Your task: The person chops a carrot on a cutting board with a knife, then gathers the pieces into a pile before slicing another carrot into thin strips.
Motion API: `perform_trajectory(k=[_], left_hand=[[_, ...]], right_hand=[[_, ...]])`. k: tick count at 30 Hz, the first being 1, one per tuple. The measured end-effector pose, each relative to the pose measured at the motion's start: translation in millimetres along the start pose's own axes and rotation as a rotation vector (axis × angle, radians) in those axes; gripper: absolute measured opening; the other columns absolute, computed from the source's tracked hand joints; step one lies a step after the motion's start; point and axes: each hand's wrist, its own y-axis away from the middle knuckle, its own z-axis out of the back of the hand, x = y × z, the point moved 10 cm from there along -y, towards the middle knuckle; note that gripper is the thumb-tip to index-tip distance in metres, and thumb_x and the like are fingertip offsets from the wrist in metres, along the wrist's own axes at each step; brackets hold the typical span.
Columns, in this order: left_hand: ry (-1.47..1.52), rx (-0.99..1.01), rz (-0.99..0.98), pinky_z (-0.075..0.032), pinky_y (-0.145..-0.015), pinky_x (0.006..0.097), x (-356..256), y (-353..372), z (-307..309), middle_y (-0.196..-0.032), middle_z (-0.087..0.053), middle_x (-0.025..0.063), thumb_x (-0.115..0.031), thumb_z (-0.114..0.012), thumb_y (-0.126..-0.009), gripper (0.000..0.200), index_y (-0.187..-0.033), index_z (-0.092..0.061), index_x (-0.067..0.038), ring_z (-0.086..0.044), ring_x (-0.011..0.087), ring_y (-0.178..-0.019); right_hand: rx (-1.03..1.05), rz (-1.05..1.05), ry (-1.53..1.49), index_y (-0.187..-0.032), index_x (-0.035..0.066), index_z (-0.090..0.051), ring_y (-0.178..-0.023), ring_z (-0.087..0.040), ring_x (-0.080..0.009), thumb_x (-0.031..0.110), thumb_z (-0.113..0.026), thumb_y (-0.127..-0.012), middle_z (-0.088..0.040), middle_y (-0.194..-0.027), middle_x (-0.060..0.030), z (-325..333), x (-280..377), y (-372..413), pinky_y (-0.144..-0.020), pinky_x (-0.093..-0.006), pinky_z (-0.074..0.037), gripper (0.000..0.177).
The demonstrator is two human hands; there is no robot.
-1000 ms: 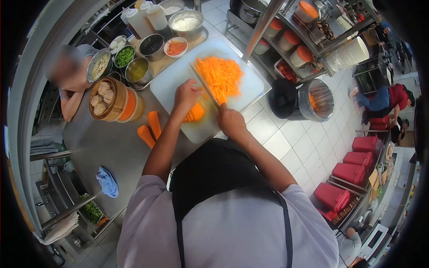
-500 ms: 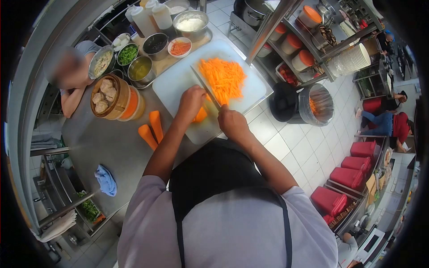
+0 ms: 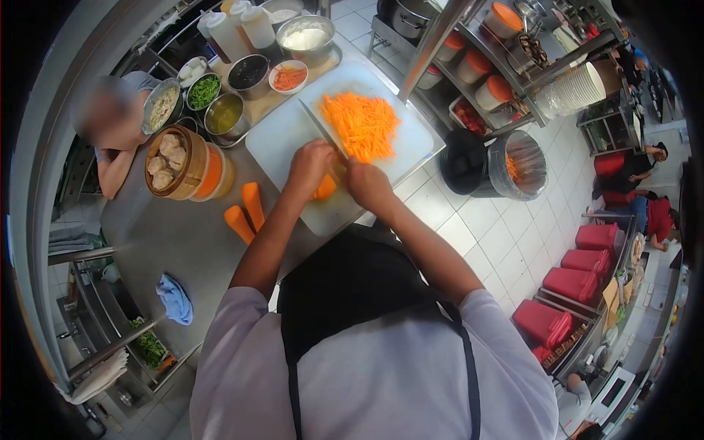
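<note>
On the white cutting board (image 3: 275, 150) lies a heap of shredded carrot (image 3: 359, 125). My right hand (image 3: 367, 183) is closed round the handle of a knife (image 3: 323, 121), whose blade points up and left along the heap's left side. Close beside it, my left hand (image 3: 312, 163) has its fingers bent together near the blade; what they hold, if anything, is hidden. A piece of carrot (image 3: 323, 188) lies on the board just below my left hand. Two whole carrots (image 3: 246, 213) rest on the metal table left of the board.
Left of the board stand a bamboo steamer (image 3: 192, 165) with dumplings, several bowls and squeeze bottles (image 3: 257, 28). A blue cloth (image 3: 174, 299) lies on the table (image 3: 147, 235). A person (image 3: 121, 165) leans at the far left edge. A lined bin (image 3: 517, 165) stands right.
The knife and my right hand have shifted left and up, closer to my left hand. The whole view has moved slightly.
</note>
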Motion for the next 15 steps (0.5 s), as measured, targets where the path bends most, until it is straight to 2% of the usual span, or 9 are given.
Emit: perform_trajectory(k=[4, 10, 12, 15], left_hand=[[0.007, -0.034, -0.006, -0.056, -0.078, 0.0448, 5, 1, -2, -0.09, -0.069, 0.0135, -0.003, -0.073, -0.083, 0.005, -0.088, -0.075, -0.003, -0.069, 0.0355, -0.085], [0.044, -0.055, 0.006, -0.056, -0.078, 0.0456, 1, 1, 0, -0.089, -0.068, 0.0137, -0.003, -0.071, -0.084, 0.003, -0.086, -0.074, -0.003, -0.068, 0.0356, -0.087], [0.086, -0.039, 0.01, -0.055, -0.078, 0.0472, -3, 3, 4, -0.089, -0.067, 0.0147, -0.003, -0.068, -0.085, 0.004, -0.083, -0.071, -0.002, -0.067, 0.0367, -0.089], [0.008, -0.029, -0.033, -0.056, -0.077, 0.0448, 0, 3, 0, -0.089, -0.069, 0.0127, -0.002, -0.07, -0.084, 0.006, -0.087, -0.075, -0.003, -0.069, 0.0343, -0.086]], right_hand=[[0.097, -0.014, 0.074, -0.103, -0.003, -0.058, -0.074, -0.075, -0.0395, 0.011, -0.055, -0.095, -0.073, -0.08, -0.025, 9, 7, 0, -0.066, -0.0498, -0.06, 0.016], [0.113, -0.111, 0.061, -0.103, -0.003, -0.059, -0.076, -0.076, -0.0393, 0.012, -0.057, -0.095, -0.073, -0.081, -0.024, 9, 8, 21, -0.066, -0.0471, -0.061, 0.017], [0.094, -0.083, 0.081, -0.103, -0.003, -0.059, -0.076, -0.076, -0.039, 0.012, -0.057, -0.095, -0.073, -0.082, -0.0243, -2, 10, 13, -0.066, -0.047, -0.061, 0.016], [0.04, -0.016, 0.061, -0.101, -0.003, -0.059, -0.077, -0.076, -0.0384, 0.012, -0.058, -0.095, -0.074, -0.083, -0.0244, -6, 10, -8, -0.066, -0.047, -0.061, 0.017]])
